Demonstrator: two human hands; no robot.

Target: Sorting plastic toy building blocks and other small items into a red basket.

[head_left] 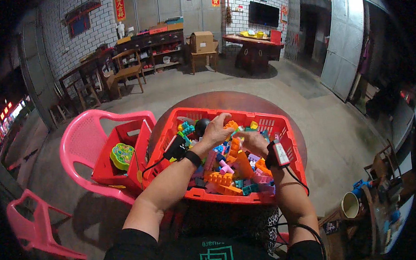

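My left hand [217, 130] curls its fingers on an orange brick [231, 125] above the pile in the red plastic basket [200, 194]. Just right of it, my right hand [255, 142] bends its fingers inward over the bricks; what they hold, if anything, I cannot make out. The basket holds several coloured toy bricks [222, 177] and a dark round object [201, 127]. Both wrists carry black straps with devices and cables.
The basket rests on a round wooden table [228, 99]. Left are a pink chair [77, 147] bearing a red crate [101, 172] with a green toy [122, 155], and another pink chair [32, 229]. Behind stand shelves [153, 44] and another table [252, 41]; clutter [349, 203] lies right.
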